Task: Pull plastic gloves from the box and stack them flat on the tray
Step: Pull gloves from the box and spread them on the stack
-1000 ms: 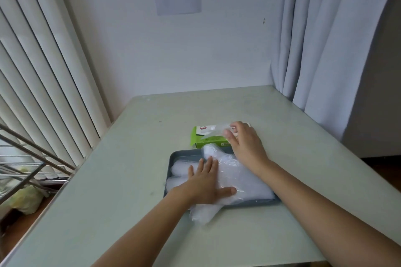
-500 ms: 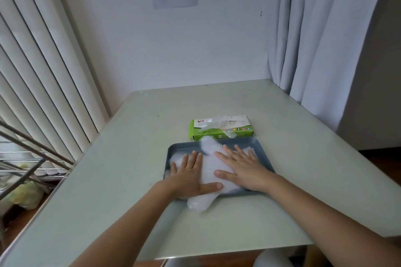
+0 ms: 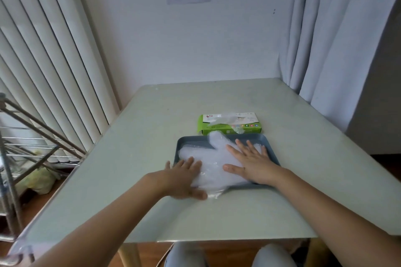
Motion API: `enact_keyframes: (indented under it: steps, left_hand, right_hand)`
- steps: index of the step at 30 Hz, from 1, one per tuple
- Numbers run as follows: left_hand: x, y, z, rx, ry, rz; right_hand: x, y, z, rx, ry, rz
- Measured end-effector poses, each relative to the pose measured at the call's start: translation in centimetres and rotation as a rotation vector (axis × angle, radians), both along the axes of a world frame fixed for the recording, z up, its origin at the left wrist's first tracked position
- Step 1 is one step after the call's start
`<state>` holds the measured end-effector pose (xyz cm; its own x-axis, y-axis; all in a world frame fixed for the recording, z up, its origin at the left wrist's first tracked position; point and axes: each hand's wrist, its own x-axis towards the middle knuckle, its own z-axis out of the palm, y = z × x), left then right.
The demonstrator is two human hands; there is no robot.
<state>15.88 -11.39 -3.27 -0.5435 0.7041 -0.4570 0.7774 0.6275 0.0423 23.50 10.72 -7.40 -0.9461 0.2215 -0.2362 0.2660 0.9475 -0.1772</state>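
Head view: spread left hand [image 3: 184,176] and right hand [image 3: 251,162] flatten stacked gloves [image 3: 214,158] on tray [image 3: 184,141]; next, probably pinch protruding glove [image 3: 225,119] from box [image 3: 249,130].

We judge this a room in a home: white vertical slat blinds [image 3: 43,67], long pale grey fabric curtains [image 3: 325,39], a metal folding rack [image 3: 41,125] on brown wooden floor [image 3: 32,205], and a plain pale green worktop [image 3: 217,99] against a white wall [image 3: 217,39].
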Motion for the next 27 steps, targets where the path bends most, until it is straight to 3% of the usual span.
enact_keyframes:
  steps: [7,12,21,24,27]
  left_hand:
    - [-0.8,-1.9,4.0,0.043,-0.047,-0.032]
    - [-1.7,-1.1,4.0,0.407,-0.074,0.147]
    - [0.0,3.2,2.0,0.541,-0.188,0.081]
    - [-0.5,3.6,1.9,0.472,-0.132,0.059]
    - [-0.7,3.7,0.6,0.266,-0.135,0.037]
  right_hand:
    - [0.0,0.2,0.0,-0.018,0.004,0.009]
    - [0.1,0.0,-0.2,-0.019,0.029,-0.015]
    - [0.2,0.0,0.6,-0.082,0.117,-0.036]
    - [1.1,0.5,1.4,-0.13,0.138,0.048]
    - [2.4,0.6,1.7,-0.222,0.092,0.096]
